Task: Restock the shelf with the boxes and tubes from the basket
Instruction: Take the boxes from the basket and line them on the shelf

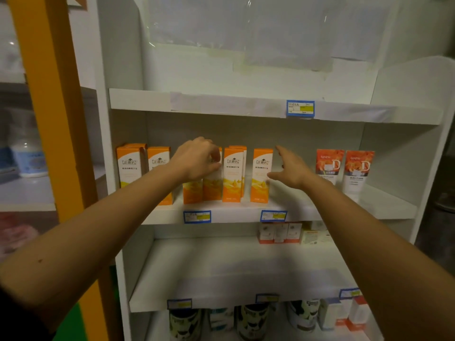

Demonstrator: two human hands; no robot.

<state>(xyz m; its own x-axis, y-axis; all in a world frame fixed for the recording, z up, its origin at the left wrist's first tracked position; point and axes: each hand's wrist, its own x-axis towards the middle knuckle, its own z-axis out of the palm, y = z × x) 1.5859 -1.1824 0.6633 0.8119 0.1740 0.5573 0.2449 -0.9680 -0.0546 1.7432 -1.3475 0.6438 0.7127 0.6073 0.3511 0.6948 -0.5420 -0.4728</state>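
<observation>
**Squaring the orange boxes on the middle shelf**

Reaching into the middle shelf point(290, 210), both hands work along a row of tall orange boxes that stand upright, long axes vertical, faces toward the camera. The left hand point(197, 159) is curled over the top of one orange box point(213, 185), fingers point(215, 153) wrapped around its upper edge in a narrow grip; the box's lower half shows below the wrist, and a second box leans just beside it at about 9 o'clock. The right hand point(291, 169) is spread wide and flat, holding nothing, its thumb at or very near the right side of the end box point(261, 175), which lies at 9 o'clock from the palm.

Between the two hands stands another pair of orange boxes point(234, 174), apart from the end box by a visible gap. Two white-and-red tubes point(344, 168) stand further along at 3 o'clock from the right hand, well apart from the boxes. No basket is in view.

My reading is that the held box is being seated into the row while the right hand steadies or nudges the end box leftward. The move turns on that gap: the right hand is nearer to it, and a sideways push at 9 o'clock should close it without tipping the tall, narrow boxes.
</observation>
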